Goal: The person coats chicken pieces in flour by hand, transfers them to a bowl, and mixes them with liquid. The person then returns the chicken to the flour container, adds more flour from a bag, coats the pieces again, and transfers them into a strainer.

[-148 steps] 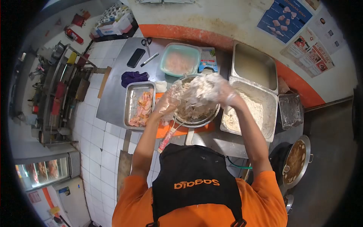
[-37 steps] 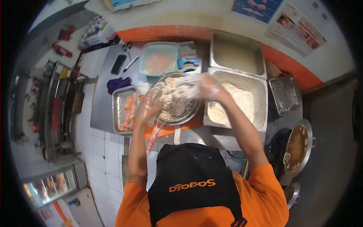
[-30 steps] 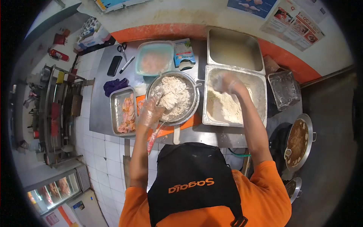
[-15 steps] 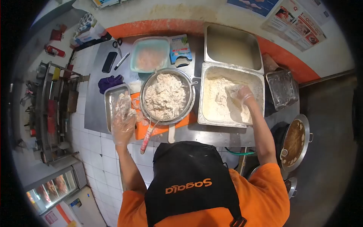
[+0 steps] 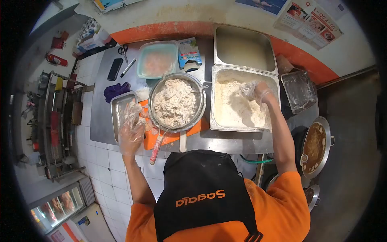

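My left hand (image 5: pixel 131 135), in a clear plastic glove smeared with pale batter, hangs at the right edge of a narrow metal tray (image 5: pixel 114 121). Its fingers look stretched out, with nothing plainly held. My right hand (image 5: pixel 258 92), gloved too, is over a deep metal pan holding flour (image 5: pixel 229 111). Those fingers curl downward, and what they hold is hidden by the glove. Between my hands, a strainer heaped with floury, battered pieces (image 5: pixel 175 103) rests over a metal bowl (image 5: pixel 202 115). A red-and-white handle (image 5: pixel 155 151) sticks out toward me.
An orange cutting board (image 5: pixel 195 130) lies under the bowl. Behind stand a lidded plastic tub (image 5: pixel 158 60), a box (image 5: pixel 189 52) and a pan of cloudy liquid (image 5: pixel 246 48). A phone (image 5: pixel 115 69), scissors and purple cloth (image 5: pixel 117 92) are left; a wok of oil (image 5: pixel 314 147) is right.
My right hand has lifted slightly and drawn back from the flour, its fingers more curled. My left hand stays nearly in place. The view has shifted a little.
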Available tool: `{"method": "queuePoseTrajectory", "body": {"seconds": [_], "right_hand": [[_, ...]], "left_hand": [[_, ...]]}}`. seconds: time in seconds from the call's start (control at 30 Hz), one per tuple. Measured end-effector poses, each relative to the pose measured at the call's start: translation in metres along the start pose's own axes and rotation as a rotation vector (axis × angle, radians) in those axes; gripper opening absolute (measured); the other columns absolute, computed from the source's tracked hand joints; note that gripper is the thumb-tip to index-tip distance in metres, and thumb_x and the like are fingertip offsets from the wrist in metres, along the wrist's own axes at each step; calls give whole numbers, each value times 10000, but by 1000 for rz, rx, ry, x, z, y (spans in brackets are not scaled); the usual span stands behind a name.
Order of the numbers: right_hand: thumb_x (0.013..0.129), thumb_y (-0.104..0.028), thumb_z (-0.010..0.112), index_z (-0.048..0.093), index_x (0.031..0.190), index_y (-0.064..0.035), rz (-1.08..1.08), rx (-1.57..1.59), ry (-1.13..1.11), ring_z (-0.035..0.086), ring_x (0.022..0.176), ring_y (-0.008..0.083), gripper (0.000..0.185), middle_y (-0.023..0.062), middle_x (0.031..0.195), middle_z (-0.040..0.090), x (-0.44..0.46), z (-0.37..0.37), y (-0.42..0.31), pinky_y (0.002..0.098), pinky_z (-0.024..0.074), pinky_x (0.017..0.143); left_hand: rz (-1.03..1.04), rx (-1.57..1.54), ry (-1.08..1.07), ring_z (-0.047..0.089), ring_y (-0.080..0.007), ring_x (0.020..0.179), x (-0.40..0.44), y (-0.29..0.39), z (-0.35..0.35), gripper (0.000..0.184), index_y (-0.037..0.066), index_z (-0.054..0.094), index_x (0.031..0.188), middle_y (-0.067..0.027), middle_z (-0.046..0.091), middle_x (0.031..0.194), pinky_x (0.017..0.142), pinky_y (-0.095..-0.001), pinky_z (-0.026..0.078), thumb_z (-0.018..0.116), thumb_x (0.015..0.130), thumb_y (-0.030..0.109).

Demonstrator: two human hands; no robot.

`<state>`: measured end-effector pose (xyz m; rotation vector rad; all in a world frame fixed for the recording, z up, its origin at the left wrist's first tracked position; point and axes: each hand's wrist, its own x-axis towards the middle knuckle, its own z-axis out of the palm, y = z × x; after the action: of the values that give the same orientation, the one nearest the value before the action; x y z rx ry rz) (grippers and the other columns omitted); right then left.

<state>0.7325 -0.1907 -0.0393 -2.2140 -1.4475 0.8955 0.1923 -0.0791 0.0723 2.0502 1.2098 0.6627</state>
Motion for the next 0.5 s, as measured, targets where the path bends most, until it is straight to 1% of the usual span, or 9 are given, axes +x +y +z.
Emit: {"method": "queuePoseTrajectory", "body": {"seconds": [0.1,0.13,0.2,0.23,0.27,0.37,0.4,0.43,0.5], "right_hand": [[872,-130,614,711,987,-20,113,949,-204,659,681,166,186,114,825,717,-31,-19,-119,317,546,637],[878,-73,567,709,981,-25,12,854,-223,656,675,162,181,103,834,718,-19,3,-129,306,547,638],[848,-61,593,698,942,-11,-299,490,-6,653,665,195,150,133,856,719,-26,25,-182,329,550,659],[814,-109,642,702,948,-26,-358,-136,8,665,710,235,169,155,821,707,-50,5,-236,360,550,710],[783,-183,704,704,921,-54,-310,-359,-91,663,764,266,189,170,848,696,-23,30,-232,393,540,758],[793,-233,707,705,887,-64,-354,-6,47,652,755,285,194,177,819,680,-42,8,-222,410,528,751],[756,-305,765,682,878,-36,-175,21,10,653,701,265,307,155,786,672,-28,13,-181,384,534,703],[747,-409,777,695,947,-42,-89,-302,-74,666,728,261,426,129,811,688,-18,10,-136,390,537,743],[724,-485,774,679,994,16,19,-491,-122,665,737,287,577,166,809,677,-12,26,-49,416,532,759]], "left_hand": [[31,85,-85,586,-220,1163,8,-33,29,582,13,484,1365,-163,590,1291,958,-326,474,687,822,74],[46,84,-114,580,-221,1171,15,-33,36,631,13,462,1384,-167,587,1291,960,-327,474,696,801,71],[66,51,-180,567,-227,1186,30,-21,53,726,17,419,1417,-172,583,1292,966,-334,472,711,754,64],[105,55,-191,559,-253,1196,36,-6,61,753,29,415,1425,-180,570,1304,978,-349,464,704,730,51],[144,58,-202,550,-279,1206,41,9,69,780,40,411,1432,-187,557,1317,990,-364,456,697,706,39],[174,102,-236,523,-347,1232,43,21,80,808,65,413,1439,-205,520,1355,1031,-396,421,692,681,27],[201,37,-224,489,-366,1261,42,13,83,784,70,430,1429,-213,499,1374,1037,-407,411,699,693,35],[184,23,-219,487,-362,1263,39,11,81,774,68,436,1425,-213,501,1370,1038,-409,408,699,698,35],[149,-9,-200,481,-354,1267,35,12,81,754,65,446,1418,-215,506,1364,1042,-412,402,699,707,35]]}}
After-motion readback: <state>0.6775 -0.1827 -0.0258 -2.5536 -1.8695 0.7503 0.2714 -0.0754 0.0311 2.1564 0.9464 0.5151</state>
